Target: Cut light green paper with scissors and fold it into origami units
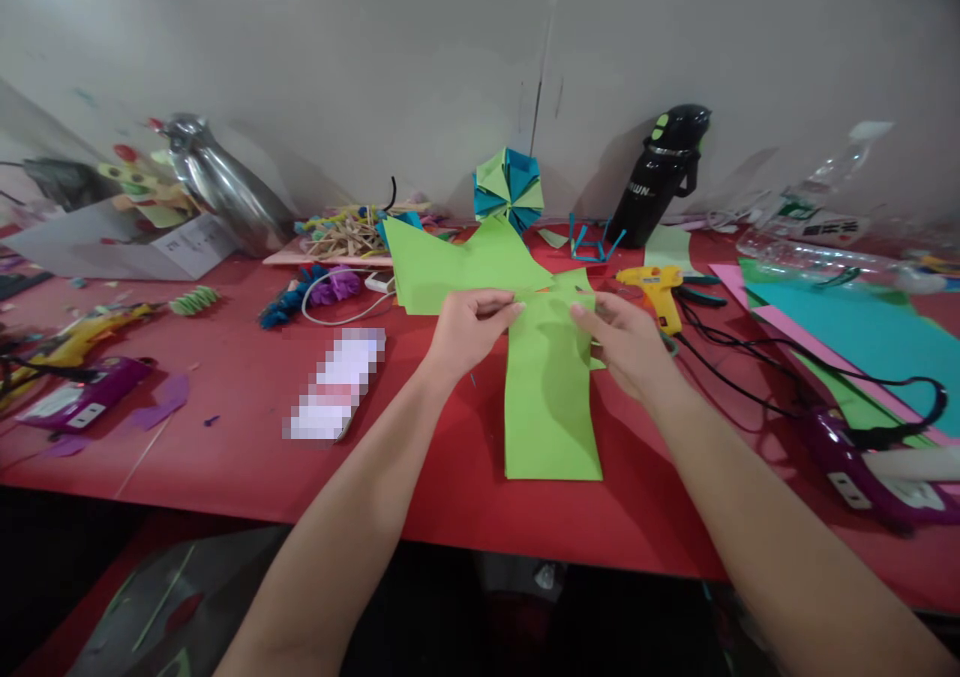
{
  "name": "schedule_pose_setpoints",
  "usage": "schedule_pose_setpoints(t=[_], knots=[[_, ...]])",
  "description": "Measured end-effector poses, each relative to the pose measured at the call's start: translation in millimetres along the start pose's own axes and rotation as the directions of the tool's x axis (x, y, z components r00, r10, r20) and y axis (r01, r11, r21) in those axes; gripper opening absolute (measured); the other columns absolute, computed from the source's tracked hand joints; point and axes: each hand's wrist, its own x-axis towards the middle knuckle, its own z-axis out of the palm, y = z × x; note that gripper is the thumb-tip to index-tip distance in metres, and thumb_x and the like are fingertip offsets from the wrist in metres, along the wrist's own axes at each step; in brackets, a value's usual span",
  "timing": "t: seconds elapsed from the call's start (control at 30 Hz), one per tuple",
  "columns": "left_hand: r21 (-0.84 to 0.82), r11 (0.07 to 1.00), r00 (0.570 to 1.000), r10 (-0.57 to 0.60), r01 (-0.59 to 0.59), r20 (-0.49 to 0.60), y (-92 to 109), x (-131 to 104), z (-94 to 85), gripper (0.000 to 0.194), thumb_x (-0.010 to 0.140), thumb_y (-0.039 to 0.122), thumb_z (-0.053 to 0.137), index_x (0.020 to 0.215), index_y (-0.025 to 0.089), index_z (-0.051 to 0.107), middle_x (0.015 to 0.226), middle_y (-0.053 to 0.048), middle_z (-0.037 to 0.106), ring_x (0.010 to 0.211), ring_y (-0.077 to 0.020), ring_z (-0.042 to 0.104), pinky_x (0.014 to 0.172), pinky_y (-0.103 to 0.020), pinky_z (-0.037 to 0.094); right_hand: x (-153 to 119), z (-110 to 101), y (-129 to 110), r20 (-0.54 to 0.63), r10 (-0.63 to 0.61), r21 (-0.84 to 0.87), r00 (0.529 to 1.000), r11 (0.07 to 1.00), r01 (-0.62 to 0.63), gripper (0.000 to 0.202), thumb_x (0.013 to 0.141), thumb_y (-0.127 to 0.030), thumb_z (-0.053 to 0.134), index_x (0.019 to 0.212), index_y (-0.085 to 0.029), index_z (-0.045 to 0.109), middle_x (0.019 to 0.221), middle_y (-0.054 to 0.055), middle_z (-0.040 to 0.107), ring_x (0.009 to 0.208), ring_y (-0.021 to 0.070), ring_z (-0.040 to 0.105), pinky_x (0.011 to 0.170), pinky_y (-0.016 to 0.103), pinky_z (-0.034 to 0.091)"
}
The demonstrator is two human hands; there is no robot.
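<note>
A folded strip of light green paper (551, 397) hangs down toward me over the red table (450, 497). My left hand (478, 329) pinches its upper left corner between thumb and fingers. At the upper right edge, my right hand (619, 342) grips the same paper, thumb in front. Just behind lies a larger folded green sheet (450, 272), spread to the left. Beyond that stands a blue-and-green folded paper ball (508, 192). Close to my right hand is a yellow glue gun (654, 289).
A phone (337, 385) lies left of my forearm. Steel flask (225, 182), black bottle (664, 177) and wooden sticks (352, 235) stand or lie along the wall. Coloured sheets (862, 327), cables and a purple power strip (862, 467) occupy the right side; another purple strip (86, 397) is left.
</note>
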Motion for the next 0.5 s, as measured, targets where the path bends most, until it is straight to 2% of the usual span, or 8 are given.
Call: schedule_pose_setpoints(t=[0.1, 0.2, 0.33, 0.5], knots=[[0.004, 1.000, 1.000, 0.006, -0.006, 0.005, 0.1, -1.3, 2.2, 0.032, 0.069, 0.041, 0.086, 0.089, 0.017, 0.079, 0.091, -0.008, 0.080, 0.088, -0.0250, 0.075, 0.083, -0.038, 0.062, -2.3, 3.8, 2.4, 0.101, 0.049, 0.001, 0.994, 0.999, -0.049, 0.043, 0.061, -0.046, 0.092, 0.093, -0.021, 0.076, 0.092, 0.006, 0.080, 0.073, 0.0205, 0.074, 0.063, 0.032, 0.059], [-0.051, 0.999, 1.000, -0.018, 0.018, -0.008, 0.4, -0.3, 2.2, 0.035, 0.066, 0.042, 0.088, 0.088, 0.016, 0.079, 0.090, -0.008, 0.080, 0.085, -0.0244, 0.075, 0.080, -0.038, 0.063, -0.4, 2.8, 5.6, 0.083, 0.044, 0.006, 0.996, 0.999, -0.045, 0.038, 0.061, -0.043, 0.093, 0.087, -0.021, 0.077, 0.088, 0.007, 0.080, 0.071, 0.0207, 0.074, 0.065, 0.034, 0.060], [-0.144, 0.987, 0.998, -0.069, 0.069, 0.002, 1.8, 2.0, 1.1, 0.040, 0.058, 0.041, 0.092, 0.085, 0.015, 0.078, 0.085, -0.006, 0.079, 0.076, -0.0210, 0.074, 0.075, -0.036, 0.064, 2.9, -1.7, 8.3, 0.099, -0.023, 0.024, 0.995, 0.999, 0.021, 0.037, 0.064, -0.041, 0.091, 0.093, -0.022, 0.078, 0.092, 0.007, 0.080, 0.077, 0.0213, 0.075, 0.074, 0.036, 0.062], [-0.181, 0.979, 0.995, -0.095, 0.095, 0.010, 5.5, 1.8, 0.0, 0.044, 0.055, 0.043, 0.094, 0.084, 0.014, 0.076, 0.084, -0.006, 0.079, 0.075, -0.0201, 0.074, 0.075, -0.036, 0.064, 1.0, -1.4, 6.3, 0.115, -0.069, 0.033, 0.991, 0.997, 0.065, 0.039, 0.065, -0.041, 0.091, 0.097, -0.022, 0.078, 0.094, 0.007, 0.081, 0.082, 0.0221, 0.076, 0.077, 0.037, 0.063]])
